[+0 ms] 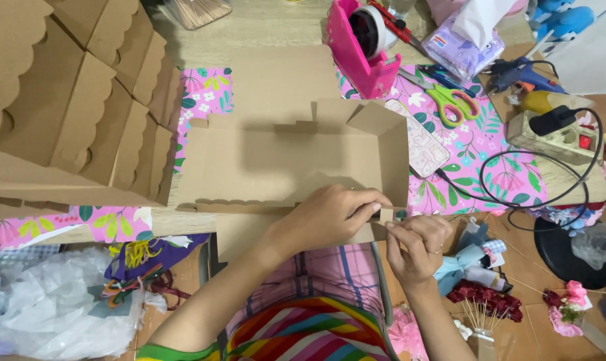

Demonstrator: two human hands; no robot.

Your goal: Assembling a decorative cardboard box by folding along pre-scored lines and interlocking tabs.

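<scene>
Folding the half-built cardboard box (pixel 296 157), my left hand (pixel 329 217) and right hand (pixel 416 244) pinch its near corner flap; finished boxes (pixel 69 100) wait stacked alongside.

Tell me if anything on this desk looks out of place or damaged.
Nothing looks damaged. The desk is cluttered, though: a black cable loops loosely over the floral paper, and green-handled scissors lie open beside the half-folded cardboard box that both hands grip.

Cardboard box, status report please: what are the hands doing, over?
Left hand and right hand pinch a flap at the cardboard box near corner. Scissors and tape dispenser lie beyond, apart.
</scene>
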